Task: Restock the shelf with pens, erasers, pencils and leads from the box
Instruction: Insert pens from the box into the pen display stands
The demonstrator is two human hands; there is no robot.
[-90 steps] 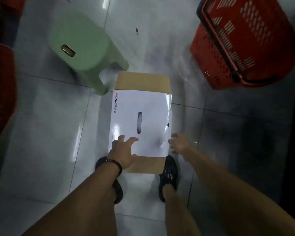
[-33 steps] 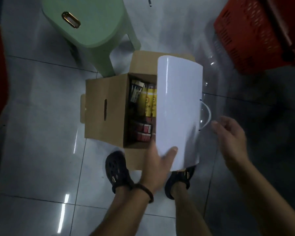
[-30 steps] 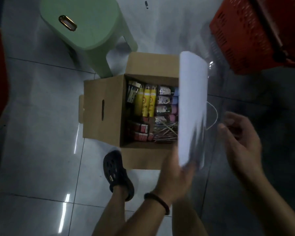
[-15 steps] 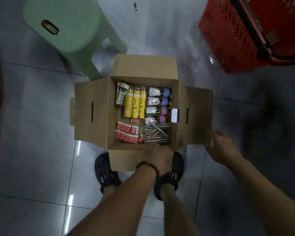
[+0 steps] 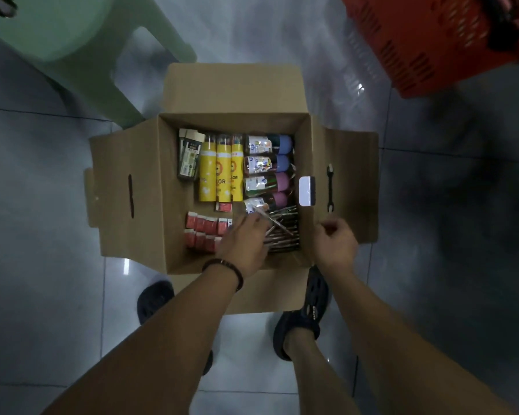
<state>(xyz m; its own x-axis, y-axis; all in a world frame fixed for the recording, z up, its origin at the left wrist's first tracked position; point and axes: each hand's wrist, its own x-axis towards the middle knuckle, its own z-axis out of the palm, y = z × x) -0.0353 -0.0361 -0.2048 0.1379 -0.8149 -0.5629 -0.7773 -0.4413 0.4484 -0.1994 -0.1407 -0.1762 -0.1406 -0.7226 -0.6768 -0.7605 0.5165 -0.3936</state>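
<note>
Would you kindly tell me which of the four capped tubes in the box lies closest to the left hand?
The pink-capped tube nearest the pens; the left hand sits right by its label, while the other three lie farther back.

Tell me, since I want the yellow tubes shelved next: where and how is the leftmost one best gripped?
Probably its near end, from above. The leftmost yellow tube lies flat, tight beside the next yellow tube, and the dark pack flanks only the far part of its left side, so a grip finds room at the near end.
</note>
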